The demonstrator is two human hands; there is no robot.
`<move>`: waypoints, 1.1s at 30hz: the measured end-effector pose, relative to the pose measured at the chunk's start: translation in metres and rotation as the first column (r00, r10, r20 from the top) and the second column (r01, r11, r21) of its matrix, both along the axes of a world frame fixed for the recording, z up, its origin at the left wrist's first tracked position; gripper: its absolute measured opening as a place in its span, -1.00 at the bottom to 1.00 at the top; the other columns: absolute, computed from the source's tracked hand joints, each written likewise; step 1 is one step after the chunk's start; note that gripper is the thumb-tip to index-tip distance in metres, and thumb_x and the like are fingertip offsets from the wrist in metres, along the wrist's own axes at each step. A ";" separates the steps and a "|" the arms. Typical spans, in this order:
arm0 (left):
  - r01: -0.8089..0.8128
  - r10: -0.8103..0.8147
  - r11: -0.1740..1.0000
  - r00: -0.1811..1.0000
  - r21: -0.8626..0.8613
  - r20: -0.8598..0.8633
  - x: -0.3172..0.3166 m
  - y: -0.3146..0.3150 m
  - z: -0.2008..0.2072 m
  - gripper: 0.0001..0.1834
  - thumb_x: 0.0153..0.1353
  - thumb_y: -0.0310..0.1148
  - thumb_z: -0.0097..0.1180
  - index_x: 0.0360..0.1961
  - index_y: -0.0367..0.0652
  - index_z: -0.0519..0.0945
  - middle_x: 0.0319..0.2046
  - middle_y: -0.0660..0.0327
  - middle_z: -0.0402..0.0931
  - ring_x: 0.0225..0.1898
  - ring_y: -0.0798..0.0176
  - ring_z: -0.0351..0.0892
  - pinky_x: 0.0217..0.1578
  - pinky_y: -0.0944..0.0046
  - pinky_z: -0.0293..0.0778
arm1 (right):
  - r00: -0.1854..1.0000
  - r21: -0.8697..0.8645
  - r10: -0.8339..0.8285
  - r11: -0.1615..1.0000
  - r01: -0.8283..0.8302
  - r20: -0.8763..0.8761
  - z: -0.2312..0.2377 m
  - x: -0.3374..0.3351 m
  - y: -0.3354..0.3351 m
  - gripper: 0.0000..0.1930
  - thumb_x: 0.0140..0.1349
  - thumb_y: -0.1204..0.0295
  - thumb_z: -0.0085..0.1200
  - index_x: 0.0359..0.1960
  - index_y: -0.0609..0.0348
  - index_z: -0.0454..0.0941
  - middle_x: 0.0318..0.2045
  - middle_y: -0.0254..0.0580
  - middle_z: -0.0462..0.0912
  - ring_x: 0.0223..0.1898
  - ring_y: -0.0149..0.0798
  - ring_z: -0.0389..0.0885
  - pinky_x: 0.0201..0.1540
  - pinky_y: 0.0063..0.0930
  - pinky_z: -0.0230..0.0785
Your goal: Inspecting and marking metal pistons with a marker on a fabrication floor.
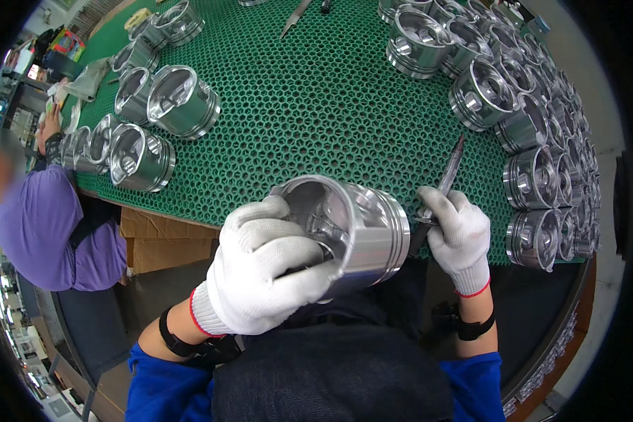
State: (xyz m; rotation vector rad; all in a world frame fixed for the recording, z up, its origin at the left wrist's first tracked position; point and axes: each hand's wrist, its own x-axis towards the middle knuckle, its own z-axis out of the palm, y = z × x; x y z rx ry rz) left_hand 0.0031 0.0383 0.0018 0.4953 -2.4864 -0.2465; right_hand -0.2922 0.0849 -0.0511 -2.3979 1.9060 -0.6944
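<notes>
My left hand (260,264), in a white knit glove with a red cuff edge, holds a shiny metal piston (376,243) tilted on its side. Its fingers reach over the rim of the hollow end, and the ring grooves face right. My right hand (461,232), gloved the same way, is closed around a slim pointed scraper (454,165). The metal tip points away from me, while a dark handle runs back below the fist. The scraper is just right of the piston, and a small gap seems to lie between them.
Many pistons (534,179) crowd the right side of the green perforated mat (316,105). Several more (183,102) stand at the left. A knife-like blade (295,17) lies at the far edge. A person in purple (46,225) sits at left beside a cardboard box (165,243).
</notes>
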 end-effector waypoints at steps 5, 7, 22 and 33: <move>0.040 0.463 0.413 0.851 0.910 -0.248 0.011 0.025 -0.015 -0.48 0.10 -0.24 0.40 0.00 -0.30 0.52 -0.08 0.06 0.54 -0.05 0.09 0.54 0.05 0.11 0.42 | 1.000 -0.014 0.015 1.000 -0.015 0.014 -0.002 0.004 -0.004 -0.44 -0.18 0.60 0.16 -0.01 -0.08 0.60 -0.44 -0.20 0.56 -0.47 -0.06 0.60 -0.39 -0.24 0.50; 0.121 0.553 0.202 0.805 0.972 -0.216 0.009 0.011 -0.003 -0.51 0.26 -0.29 0.24 0.12 -0.34 0.44 -0.01 0.12 0.54 -0.01 0.24 0.52 0.05 0.21 0.43 | 0.999 -0.045 -0.012 0.999 0.013 0.034 -0.005 0.003 -0.002 -0.45 -0.18 0.61 0.14 -0.03 -0.07 0.61 -0.43 -0.19 0.57 -0.47 -0.05 0.60 -0.39 -0.24 0.49; -0.168 0.446 0.500 0.891 0.849 -0.086 0.016 -0.019 -0.049 -0.68 0.05 -0.32 0.41 -0.17 -0.19 0.68 -0.20 0.13 0.66 -0.08 0.12 0.62 -0.10 0.13 0.53 | 0.999 -0.026 -0.043 0.999 0.042 -0.023 -0.007 0.004 0.000 -0.43 -0.23 0.64 0.11 -0.05 -0.08 0.63 -0.43 -0.17 0.56 -0.50 -0.06 0.58 -0.42 -0.25 0.45; -0.221 0.481 0.490 0.875 0.843 -0.050 0.026 -0.001 -0.081 -0.35 -0.23 -0.23 0.56 -0.05 -0.17 0.60 -0.09 0.05 0.60 -0.03 -0.09 0.59 0.05 -0.08 0.45 | 1.000 -0.014 -0.009 1.000 0.009 -0.003 0.000 0.002 0.000 -0.40 -0.23 0.70 0.09 -0.02 0.01 0.62 -0.34 -0.11 0.62 -0.43 -0.09 0.64 -0.33 -0.33 0.51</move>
